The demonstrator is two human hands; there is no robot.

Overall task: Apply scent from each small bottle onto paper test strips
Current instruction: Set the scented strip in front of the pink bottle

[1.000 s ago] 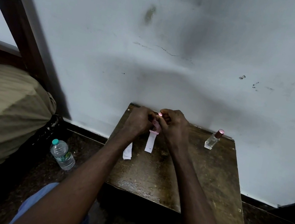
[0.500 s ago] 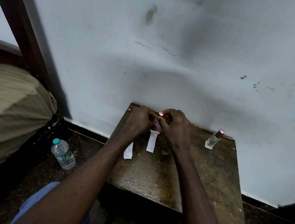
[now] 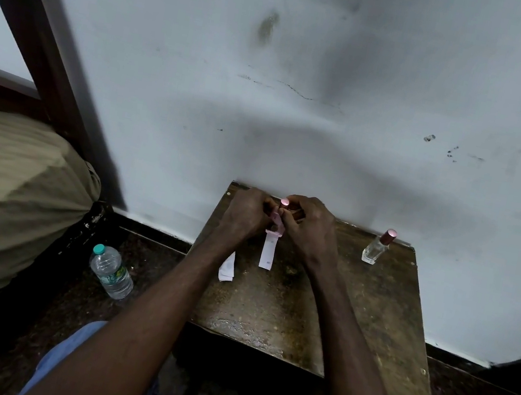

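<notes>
Hands meet at the far edge of a worn, stained brown wooden table (image 3: 319, 312) pushed against a scuffed pale wall (image 3: 310, 66): the person's left hand (image 3: 244, 213) and right hand (image 3: 307, 228) press together, fingers curled, around a small bottle with a pink cap (image 3: 284, 202), of which only the cap top shows between the knuckles. A narrow white paper test strip with a pinkish upper end (image 3: 267, 251) hangs down from the joined fingers, its lower end above or perhaps touching the tabletop; which hand pinches the strip and which grips the bottle cannot be told, as the fingers overlap. A second white paper strip (image 3: 227, 267) lies on the table near the left edge, partly behind the left forearm. Well apart to the right, near the wall, a small clear square glass bottle with a rose-coloured metallic cap (image 3: 377, 247) stands upright. On the dark floor to the left of the table lies a clear plastic water bottle with a teal cap (image 3: 111, 272), beside a bed draped in olive-tan cloth (image 3: 3, 187) with a dark wooden frame (image 3: 38, 29).
</notes>
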